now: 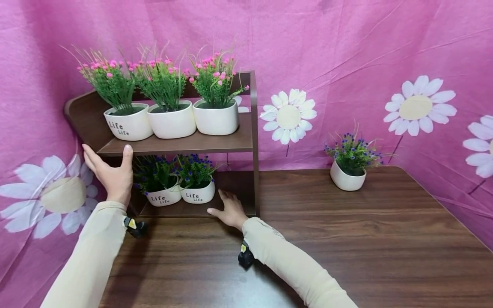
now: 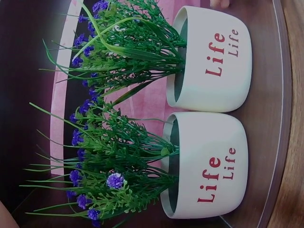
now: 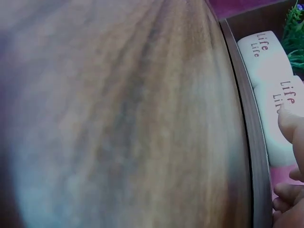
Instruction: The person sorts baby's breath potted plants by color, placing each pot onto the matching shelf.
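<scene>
A brown two-tier shelf (image 1: 215,143) holds white pots of artificial flowers. Two pots with blue-purple flowers stand side by side on its lower tier, a left pot (image 1: 164,196) and a right pot (image 1: 198,193). My right hand (image 1: 231,209) is beside the right pot, fingers extended and thumb spread, holding nothing. In the right wrist view its thumb (image 3: 292,126) overlaps that pot. My left hand (image 1: 113,173) is raised at the shelf's left front edge, fingers straight and thumb pointing up near the upper board.
Three white pots with pink flowers (image 1: 215,117) line the upper tier. Another blue-flowered pot (image 1: 348,177) stands alone at the back right of the wooden table (image 1: 369,239). Behind hangs a pink cloth (image 1: 346,51) with large daisies.
</scene>
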{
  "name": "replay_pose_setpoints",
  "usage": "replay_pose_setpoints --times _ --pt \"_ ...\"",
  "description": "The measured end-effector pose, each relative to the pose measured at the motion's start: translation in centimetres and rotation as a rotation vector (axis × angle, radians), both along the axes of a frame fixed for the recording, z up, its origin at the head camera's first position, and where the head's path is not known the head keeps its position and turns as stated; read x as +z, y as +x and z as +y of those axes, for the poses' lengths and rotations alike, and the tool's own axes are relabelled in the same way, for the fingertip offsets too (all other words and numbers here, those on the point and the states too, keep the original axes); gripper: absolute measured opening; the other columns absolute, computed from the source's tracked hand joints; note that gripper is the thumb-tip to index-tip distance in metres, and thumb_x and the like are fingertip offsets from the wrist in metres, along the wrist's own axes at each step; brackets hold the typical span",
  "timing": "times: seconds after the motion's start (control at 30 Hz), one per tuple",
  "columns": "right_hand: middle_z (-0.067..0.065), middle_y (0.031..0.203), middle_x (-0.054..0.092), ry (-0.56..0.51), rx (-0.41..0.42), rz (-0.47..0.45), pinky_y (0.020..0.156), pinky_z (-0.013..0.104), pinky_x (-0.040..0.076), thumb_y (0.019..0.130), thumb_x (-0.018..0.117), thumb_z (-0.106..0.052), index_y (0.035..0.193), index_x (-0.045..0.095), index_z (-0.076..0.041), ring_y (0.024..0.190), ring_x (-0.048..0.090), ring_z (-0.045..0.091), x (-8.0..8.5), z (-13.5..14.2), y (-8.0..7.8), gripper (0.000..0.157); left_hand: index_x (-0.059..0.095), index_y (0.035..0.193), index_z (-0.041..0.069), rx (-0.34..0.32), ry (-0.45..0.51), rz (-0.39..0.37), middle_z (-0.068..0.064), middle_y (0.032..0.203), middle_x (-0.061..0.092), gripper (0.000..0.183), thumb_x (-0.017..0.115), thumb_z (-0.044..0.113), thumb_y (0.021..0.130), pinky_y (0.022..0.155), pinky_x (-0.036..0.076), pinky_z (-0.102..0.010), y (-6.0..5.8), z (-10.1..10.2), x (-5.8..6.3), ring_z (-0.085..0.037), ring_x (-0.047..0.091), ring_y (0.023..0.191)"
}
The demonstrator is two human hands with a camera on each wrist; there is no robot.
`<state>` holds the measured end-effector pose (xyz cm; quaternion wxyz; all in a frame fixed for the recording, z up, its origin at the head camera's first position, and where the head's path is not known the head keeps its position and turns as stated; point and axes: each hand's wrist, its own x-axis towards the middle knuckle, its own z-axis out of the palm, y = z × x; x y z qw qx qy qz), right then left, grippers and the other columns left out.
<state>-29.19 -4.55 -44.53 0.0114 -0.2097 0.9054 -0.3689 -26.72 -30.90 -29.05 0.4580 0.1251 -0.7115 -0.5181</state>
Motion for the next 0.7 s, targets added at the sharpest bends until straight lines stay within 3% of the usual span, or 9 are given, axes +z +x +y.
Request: replay_pose_setpoints --times 0.3,0.7 --pt "0.017 0.149 0.037 -0.129 0.018 -0.024 0.111 0.041 0.031 0.088 0.068 -0.038 0.148 0.031 0.001 0.137 0.035 0.033 0.3 1.0 0.4 0.081 0.005 0.155 0.020 0.006 -0.002 -0.003 0.000 0.159 0.006 0.099 0.069 0.041 0.082 0.107 0.005 -0.009 -0.1 0.0 0.1 0.000 0.007 0.141" --pt "0.016 0.147 0.042 -0.159 0.049 -0.002 0.108 0.040 0.036 0.085 0.071 -0.041 0.146 0.036 0.000 0.134 0.040 0.030 0.3 2.4 2.7 0.082 0.004 0.156 0.021 -0.009 0.009 -0.013 0.001 0.159 0.005 0.099 0.069 0.040 0.083 0.108 0.005 -0.010 0.1 0.1 0.0 0.000 0.006 0.141"
